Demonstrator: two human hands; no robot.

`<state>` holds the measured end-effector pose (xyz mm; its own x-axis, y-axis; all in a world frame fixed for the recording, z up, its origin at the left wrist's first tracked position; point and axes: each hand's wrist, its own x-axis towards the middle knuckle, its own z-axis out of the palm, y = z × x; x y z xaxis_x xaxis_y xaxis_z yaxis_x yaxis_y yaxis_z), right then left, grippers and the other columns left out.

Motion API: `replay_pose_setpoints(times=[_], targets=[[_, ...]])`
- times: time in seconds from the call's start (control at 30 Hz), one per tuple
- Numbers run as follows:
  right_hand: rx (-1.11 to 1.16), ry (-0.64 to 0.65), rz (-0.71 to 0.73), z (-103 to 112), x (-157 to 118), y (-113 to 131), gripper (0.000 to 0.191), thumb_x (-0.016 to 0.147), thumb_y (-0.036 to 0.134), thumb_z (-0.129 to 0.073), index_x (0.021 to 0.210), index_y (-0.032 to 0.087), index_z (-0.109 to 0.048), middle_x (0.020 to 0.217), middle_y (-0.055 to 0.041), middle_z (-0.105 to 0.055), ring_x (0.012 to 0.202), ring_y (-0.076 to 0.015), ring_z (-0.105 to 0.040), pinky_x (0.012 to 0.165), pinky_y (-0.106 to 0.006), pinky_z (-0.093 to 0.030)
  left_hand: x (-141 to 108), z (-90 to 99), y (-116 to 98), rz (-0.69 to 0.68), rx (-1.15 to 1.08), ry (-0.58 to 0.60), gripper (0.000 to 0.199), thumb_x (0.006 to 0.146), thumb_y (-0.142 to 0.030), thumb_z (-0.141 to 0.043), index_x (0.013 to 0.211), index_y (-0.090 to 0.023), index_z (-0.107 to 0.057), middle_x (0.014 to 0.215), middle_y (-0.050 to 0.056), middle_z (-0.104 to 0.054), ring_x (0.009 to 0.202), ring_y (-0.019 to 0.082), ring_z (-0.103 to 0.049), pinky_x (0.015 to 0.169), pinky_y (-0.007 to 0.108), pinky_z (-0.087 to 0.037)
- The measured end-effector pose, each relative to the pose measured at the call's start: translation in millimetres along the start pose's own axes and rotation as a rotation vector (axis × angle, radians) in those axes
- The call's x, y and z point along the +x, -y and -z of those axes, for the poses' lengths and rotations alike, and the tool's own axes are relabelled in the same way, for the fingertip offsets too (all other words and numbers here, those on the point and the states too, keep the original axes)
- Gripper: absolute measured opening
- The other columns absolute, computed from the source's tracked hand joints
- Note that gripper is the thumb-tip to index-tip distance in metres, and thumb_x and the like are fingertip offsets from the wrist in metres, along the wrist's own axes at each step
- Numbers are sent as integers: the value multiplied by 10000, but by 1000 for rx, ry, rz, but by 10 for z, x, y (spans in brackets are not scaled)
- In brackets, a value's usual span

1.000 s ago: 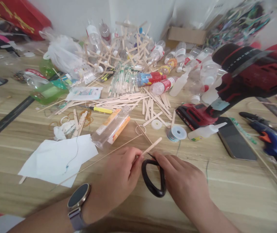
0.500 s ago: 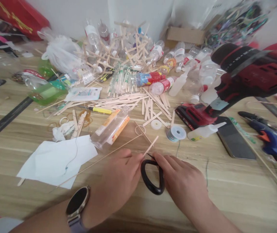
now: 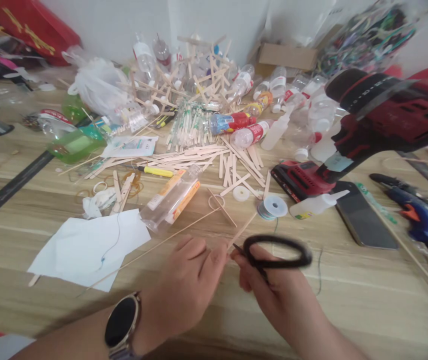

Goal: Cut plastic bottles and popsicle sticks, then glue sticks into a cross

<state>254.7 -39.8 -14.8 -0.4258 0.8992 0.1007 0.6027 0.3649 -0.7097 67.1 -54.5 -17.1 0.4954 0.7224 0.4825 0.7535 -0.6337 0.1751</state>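
Note:
My left hand [image 3: 195, 272], with a watch [image 3: 122, 320] on its wrist, is closed on a flat wooden craft stick [image 3: 243, 230] that sticks out up and to the right. Beside it, my right hand [image 3: 274, 290] grips black-handled scissors [image 3: 304, 255]. One large handle loop stands out above the right hand, and the dark pointed tip meets the stick close to my left fingers. Most of the blades is hidden. Beyond the hands lie a thin wooden skewer [image 3: 161, 246], a thin brown stick [image 3: 226, 212] across a small ring, and a spool of wire or thread [image 3: 274, 207].
A clear bottle with orange labels [image 3: 172, 200] and a white paper sheet [image 3: 86, 245] lie left. A red cordless drill [image 3: 349, 145], a phone [image 3: 366, 220] and a blue glue gun [image 3: 420, 215] are at right. Loose craft sticks [image 3: 187, 156] and plastic bottles [image 3: 251, 134] crowd the back.
My right hand has turned over, swinging the scissors' handle loop from below the stick up and to the right. The craft stick now tilts further to the right.

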Motion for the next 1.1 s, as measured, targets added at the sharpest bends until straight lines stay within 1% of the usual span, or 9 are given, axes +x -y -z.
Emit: replay_pose_setpoints(times=[0.1,0.2,0.27,0.37,0.47,0.63,0.7,0.93,1.1], targets=[[-535,-237,292,0,-3,-57,331,978,110,-348,960,175,-672,706,-41,-724,566,-158,-641,502,-256,-421,24,9,-28,119,-51,43,252,980,-113,-355,1071,-130,-588,697,35,-624,631,198,-596,584,317,-469],[-634,-276,328,2,19,-60,345,958,63,-342,970,175,-669,724,-47,-735,594,-165,-658,507,-263,-414,32,21,-31,104,-18,13,261,963,-86,-357,1050,-129,-599,679,38,-629,608,198,-587,579,323,-471],[-360,-205,209,5,35,-15,292,984,154,-381,898,194,-656,703,-38,-724,570,-155,-651,508,-245,-430,23,37,-20,7,51,-39,261,956,-67,-360,1070,-89,-594,636,29,-611,570,192,-553,555,328,-450],[290,142,-103,11,34,92,452,1025,394,-364,647,221,-540,506,2,-603,445,-131,-583,450,-223,-419,8,79,-11,-100,118,-34,307,958,-45,-327,1151,-12,-563,655,41,-637,561,185,-534,550,333,-430],[619,337,-256,16,-7,144,531,1025,539,-288,684,219,-540,412,40,-495,371,-124,-521,398,-219,-389,19,120,-26,-110,97,-25,337,978,-70,-291,1180,13,-547,672,48,-647,567,181,-531,551,335,-419],[-274,-194,211,50,-36,8,352,1042,294,-345,964,189,-672,679,-47,-704,585,-180,-666,502,-261,-453,79,132,-55,18,9,-64,313,1005,-102,-282,1112,-120,-575,606,-8,-611,545,164,-536,560,312,-447],[-483,-261,338,61,-18,-24,363,1040,227,-314,1008,182,-672,689,-54,-714,591,-194,-673,488,-276,-442,90,130,-49,37,-2,-48,334,1018,-120,-256,1068,-167,-584,584,-22,-597,532,158,-534,545,300,-443],[435,226,-141,-20,-63,137,345,1067,330,-276,866,214,-532,457,63,-544,397,-115,-578,417,-185,-435,38,153,-5,-140,106,-42,367,993,-63,-249,1114,-20,-593,675,48,-657,558,172,-509,571,332,-397],[-144,-151,214,-23,-79,-18,214,1024,234,-397,947,207,-596,677,-2,-676,570,-153,-659,508,-228,-473,30,103,-17,-61,29,-84,318,1014,-104,-299,1108,-53,-598,651,11,-610,572,159,-514,585,311,-408]])
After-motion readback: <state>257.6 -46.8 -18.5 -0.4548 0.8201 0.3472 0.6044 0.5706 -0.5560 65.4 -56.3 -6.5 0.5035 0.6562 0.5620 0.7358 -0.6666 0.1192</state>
